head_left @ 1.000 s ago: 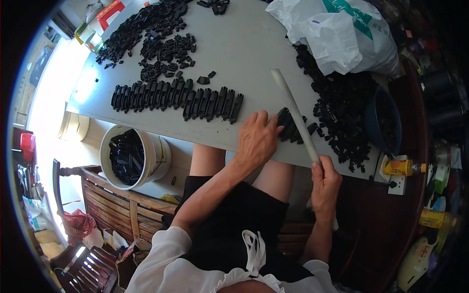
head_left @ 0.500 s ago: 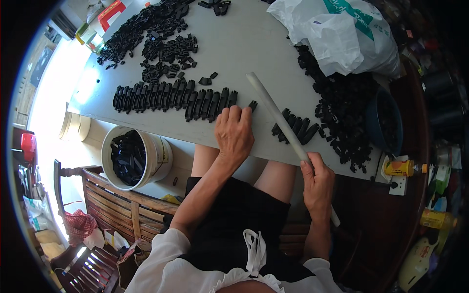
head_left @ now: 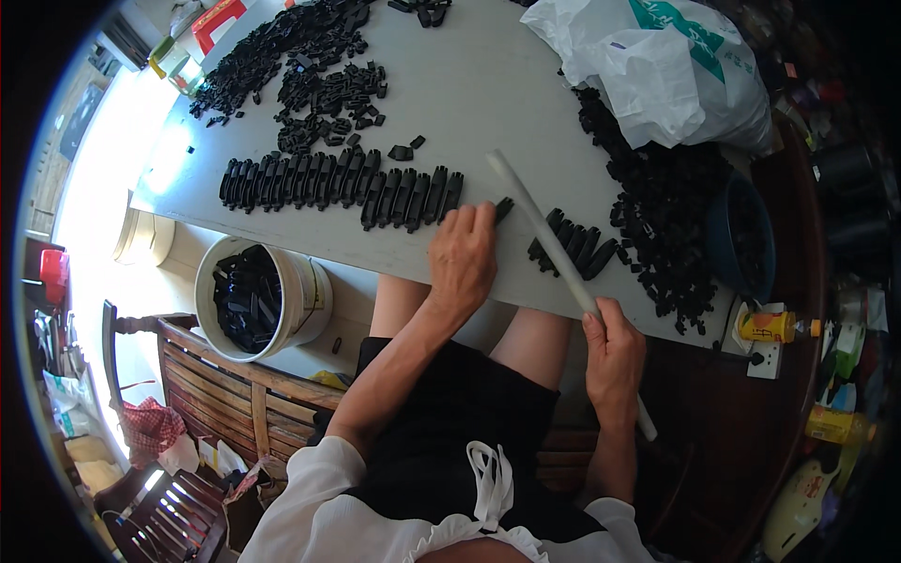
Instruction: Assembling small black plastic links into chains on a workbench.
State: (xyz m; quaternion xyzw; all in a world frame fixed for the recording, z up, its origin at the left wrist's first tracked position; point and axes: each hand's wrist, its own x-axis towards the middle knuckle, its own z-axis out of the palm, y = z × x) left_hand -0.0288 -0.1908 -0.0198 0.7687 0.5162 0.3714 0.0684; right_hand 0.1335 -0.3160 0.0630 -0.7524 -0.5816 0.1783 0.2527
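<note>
My right hand (head_left: 615, 355) is wrapped round a long pale grey rod (head_left: 540, 225), which slants up and left over the table. Near the table's front edge, my left hand (head_left: 462, 255) is closed on a small black plastic part (head_left: 504, 208); its tip shows past the fingers, close to the rod. Left of that hand stands a row of black plastic parts (head_left: 310, 180), set side by side. On the other side of the rod lie several more long black parts (head_left: 591, 251), partly hidden behind it.
Heaps of small black pieces (head_left: 328, 98) cover the table's far left, with another heap (head_left: 657, 206) at right beside a dark blue bowl (head_left: 718, 230). A white plastic bag (head_left: 657, 75) sits at the far right. Below the left edge stands a white bucket (head_left: 305, 300) of black parts.
The view has shifted slightly. My left hand has moved a little to the right with the black part, and the rod's far end sits slightly lower and further right.
</note>
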